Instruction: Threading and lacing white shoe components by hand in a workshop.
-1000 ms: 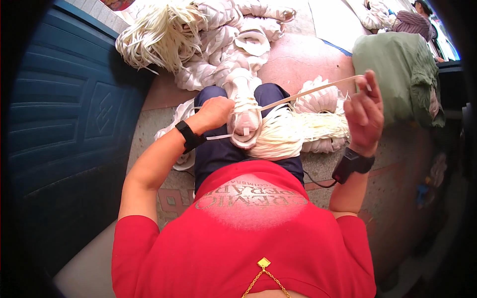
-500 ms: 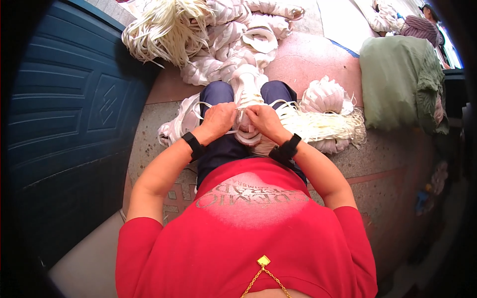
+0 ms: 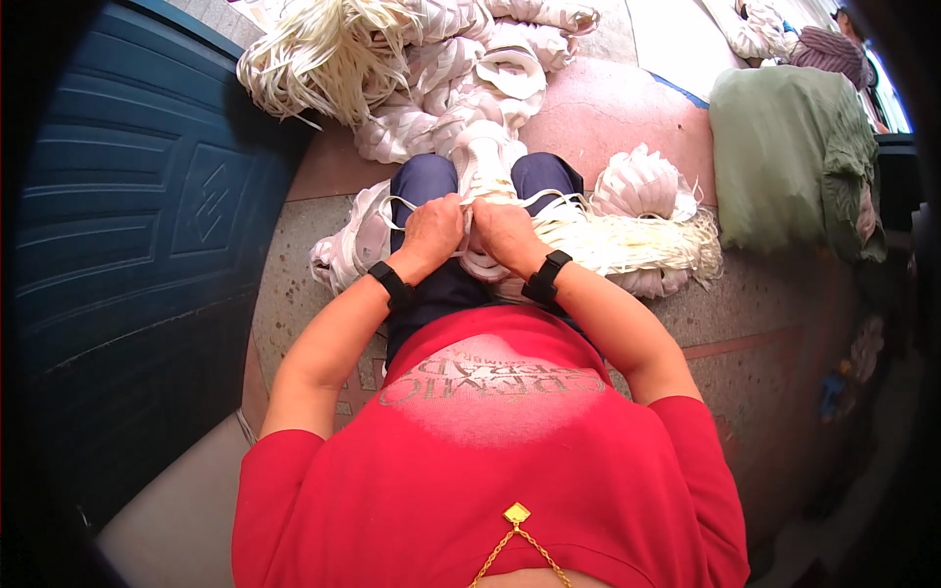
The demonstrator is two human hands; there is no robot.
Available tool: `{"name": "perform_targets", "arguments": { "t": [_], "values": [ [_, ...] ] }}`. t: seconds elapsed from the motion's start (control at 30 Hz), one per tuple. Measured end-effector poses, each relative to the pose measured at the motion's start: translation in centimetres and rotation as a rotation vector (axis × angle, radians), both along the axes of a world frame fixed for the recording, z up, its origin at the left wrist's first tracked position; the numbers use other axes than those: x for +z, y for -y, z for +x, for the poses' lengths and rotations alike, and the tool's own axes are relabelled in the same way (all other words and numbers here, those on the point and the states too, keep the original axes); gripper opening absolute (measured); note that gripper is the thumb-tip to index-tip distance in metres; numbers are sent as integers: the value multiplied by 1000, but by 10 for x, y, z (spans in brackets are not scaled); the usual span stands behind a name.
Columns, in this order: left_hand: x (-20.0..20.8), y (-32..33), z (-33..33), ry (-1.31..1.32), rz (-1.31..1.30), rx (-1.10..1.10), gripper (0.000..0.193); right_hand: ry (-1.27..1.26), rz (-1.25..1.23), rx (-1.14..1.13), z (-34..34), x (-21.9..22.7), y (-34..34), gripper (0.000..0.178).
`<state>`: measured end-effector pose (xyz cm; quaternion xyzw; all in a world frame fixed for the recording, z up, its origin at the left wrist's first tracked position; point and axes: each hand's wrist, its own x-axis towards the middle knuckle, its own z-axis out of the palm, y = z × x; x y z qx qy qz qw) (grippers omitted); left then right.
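Observation:
A white shoe upper [image 3: 481, 162] lies lengthwise between my knees, with lace loops standing out from it on both sides. My left hand [image 3: 433, 235] is closed in a pinch on a white shoelace at the upper's middle. Close against it, my right hand [image 3: 506, 237] is also closed, its fingertips at the same lacing; the fingers partly hide the lace ends. A thick hank of cream shoelaces [image 3: 647, 240] lies beside my right thigh. Stacked uppers [image 3: 642, 186] sit just behind the hank, and more white uppers [image 3: 343, 245] rest beside my left leg.
A heap of bundled white uppers [image 3: 441, 83] lies ahead, with a large bunch of cream laces [image 3: 319, 64] on its left. A blue panelled door [image 3: 127, 196] stands at left. At right is a bulky green sack [image 3: 784, 157]; a person [image 3: 851, 27] is partly visible far right.
My right hand has turned inward and moved slightly down and left, so its back now covers more of the upper. The left hand stays nearly in place.

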<state>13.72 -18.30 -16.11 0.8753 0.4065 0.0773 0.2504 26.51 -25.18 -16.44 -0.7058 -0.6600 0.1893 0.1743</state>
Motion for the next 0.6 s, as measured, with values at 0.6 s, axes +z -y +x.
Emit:
{"name": "perform_targets", "arguments": {
  "t": [0.6],
  "values": [
    [56,-13,19,146,-286,68,25,-1592,326,148,108,213,29,20]
  ]
}}
